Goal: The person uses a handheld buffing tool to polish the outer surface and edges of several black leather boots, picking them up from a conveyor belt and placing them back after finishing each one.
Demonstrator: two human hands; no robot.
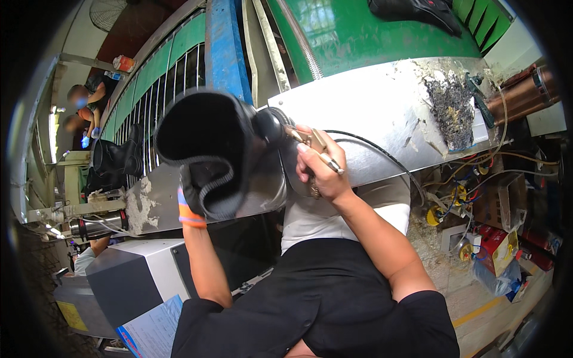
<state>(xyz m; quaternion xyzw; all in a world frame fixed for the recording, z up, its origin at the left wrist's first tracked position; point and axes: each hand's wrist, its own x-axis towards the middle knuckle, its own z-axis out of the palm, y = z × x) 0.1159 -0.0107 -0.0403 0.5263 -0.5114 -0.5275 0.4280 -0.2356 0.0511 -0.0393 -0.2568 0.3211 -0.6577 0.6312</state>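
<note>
A tall black rubber boot (239, 137) is held up in front of me, its wide opening and folded ribbed rim turned toward me. My left hand (188, 200), in a grey glove with an orange cuff, grips it from the left; most of its fingers are hidden behind the boot. My bare right hand (325, 173) is closed around a small brass-coloured spray gun (317, 145), whose front points left at the boot. Beside the gun's front is a dark rounded shape (270, 126); I cannot tell whether it belongs to the boot.
A metal ledge (382, 113) runs before me, with a dark crusted patch (450, 113) at its right. A black hose (382, 154) crosses it. Beyond lies a green belt (370, 42) bearing a black boot (418, 11). More boots (119, 155) stand left, near co-workers (89, 107).
</note>
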